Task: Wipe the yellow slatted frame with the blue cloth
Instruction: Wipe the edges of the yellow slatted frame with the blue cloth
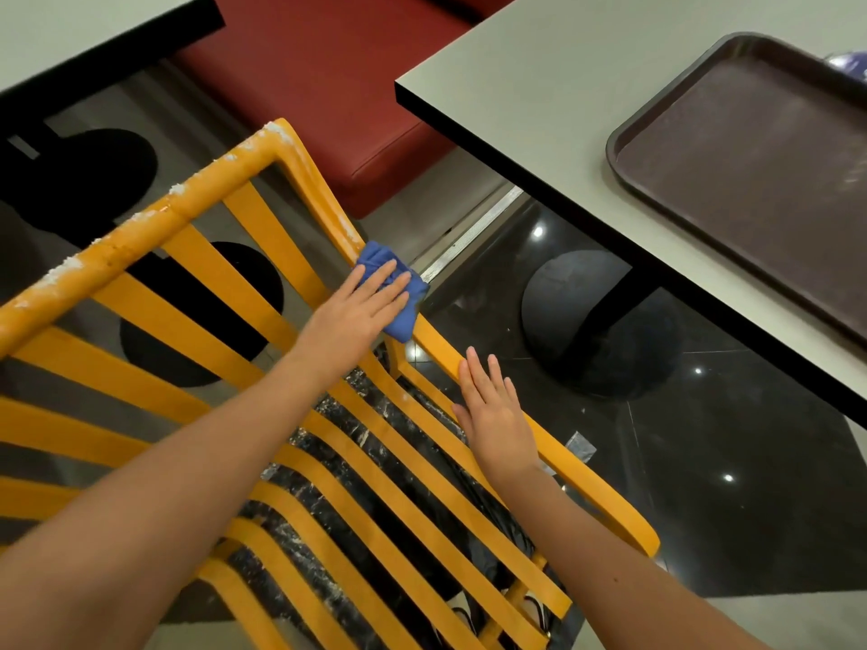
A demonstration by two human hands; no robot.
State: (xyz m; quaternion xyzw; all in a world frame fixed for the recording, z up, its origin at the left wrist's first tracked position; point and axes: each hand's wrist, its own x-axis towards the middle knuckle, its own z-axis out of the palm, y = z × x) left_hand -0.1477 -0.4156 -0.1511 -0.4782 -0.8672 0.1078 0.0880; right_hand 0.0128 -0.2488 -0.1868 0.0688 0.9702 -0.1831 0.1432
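Two hands work on the yellow slatted frame (300,443), which fills the lower left of the view and tilts up toward its top rail. The left hand (356,307) lies flat with fingers spread, pressing the blue cloth (399,293) against the frame's right side rail, at the point where the rail bends from the upright part into the lower part. The cloth is bunched and wraps over the rail's outer edge. The right hand (492,410) rests open, palm down, on the same rail just below the cloth, fingers straight and gripping nothing.

White crumbly residue (183,190) clings along the top rail and round its far corner, and thinner streaks run down the side rail above the cloth. The rail below the cloth looks clean.

To the right of the frame the dark glossy floor (703,438) is open, with a round black pedestal base (600,321) standing near the rail. Above it the black edge of a pale table (539,86) runs diagonally, well apart from the hands; a brown tray (624,147) sits on the table close to that edge. A red bench seat (328,77) lies beyond the frame's top corner, and a second table (70,30) juts in at the upper left
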